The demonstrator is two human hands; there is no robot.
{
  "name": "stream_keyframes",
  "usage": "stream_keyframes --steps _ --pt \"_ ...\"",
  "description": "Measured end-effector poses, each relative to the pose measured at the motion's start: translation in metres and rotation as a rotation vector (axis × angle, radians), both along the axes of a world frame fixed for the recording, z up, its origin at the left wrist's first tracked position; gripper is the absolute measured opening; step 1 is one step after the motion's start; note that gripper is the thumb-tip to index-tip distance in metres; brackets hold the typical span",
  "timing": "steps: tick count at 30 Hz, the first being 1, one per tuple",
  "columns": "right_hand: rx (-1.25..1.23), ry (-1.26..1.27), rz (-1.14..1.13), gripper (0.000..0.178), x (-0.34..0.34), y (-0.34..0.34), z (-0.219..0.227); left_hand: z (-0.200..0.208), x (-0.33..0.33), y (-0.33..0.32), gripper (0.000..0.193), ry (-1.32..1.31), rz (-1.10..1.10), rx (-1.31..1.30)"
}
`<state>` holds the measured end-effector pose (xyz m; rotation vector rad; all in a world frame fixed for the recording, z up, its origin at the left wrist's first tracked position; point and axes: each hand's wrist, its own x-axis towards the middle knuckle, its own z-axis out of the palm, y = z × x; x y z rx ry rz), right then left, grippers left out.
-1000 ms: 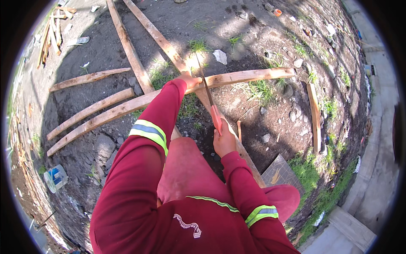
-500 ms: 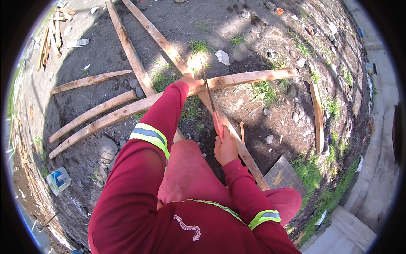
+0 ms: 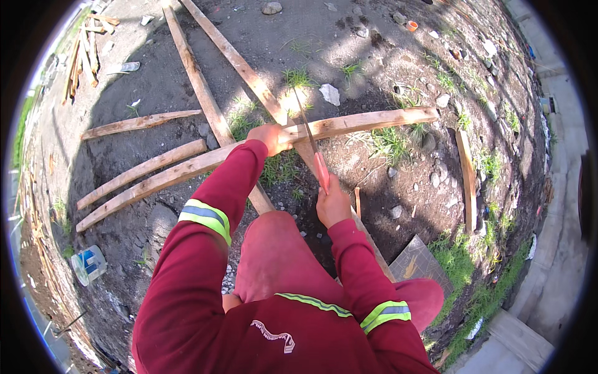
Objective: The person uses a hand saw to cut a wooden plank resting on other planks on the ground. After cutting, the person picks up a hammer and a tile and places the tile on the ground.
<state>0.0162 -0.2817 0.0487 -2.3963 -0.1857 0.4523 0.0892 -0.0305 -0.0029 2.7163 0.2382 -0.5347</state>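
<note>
- Your left hand is grasping the long crosswise beam, clamped over it just to the left of the saw blade; the fingers on its underside are hidden.
- Your left arm reaches forward and inward from the lower left, nearly straight, its dark red sleeve ringed by a yellow-and-silver band.
- Your right hand is wrapped around the red handle of the saw, nearer your body than the beam; the forearm rises from the lower right, with the elbow bent.
- The saw's narrow blade points away from you, slanting slightly left, and crosses the beam beside your left hand. How deep it sits in the wood cannot be told.
- The crosswise beam lies over two lengthwise timbers, a left one and a right one, crossing the right one near your left hand.
- The surface is bare, stony earth, part shaded and part sunlit, with tufts of grass and a pale stone beyond the blade.
- Outdoors around you: a grey tile near your right knee, a short plank to the right, a clear container at left, a wood pile at upper left, and a concrete strip along the right edge.
</note>
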Motion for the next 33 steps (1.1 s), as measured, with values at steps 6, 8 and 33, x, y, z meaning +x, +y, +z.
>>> stream_keyframes --steps 6,8,33 --pt "-0.015 -0.019 0.027 0.036 0.028 0.008 -0.004 -0.008 0.021 0.0 0.058 -0.028 0.004 0.117" --pt "-0.055 0.042 0.031 0.035 0.033 0.009 -0.014 -0.014 0.021 -0.003 0.06 -0.046 0.008 0.111" --pt "0.018 0.043 -0.039 0.041 -0.021 -0.031 0.025 -0.016 0.022 -0.005 0.06 -0.001 0.019 0.083"
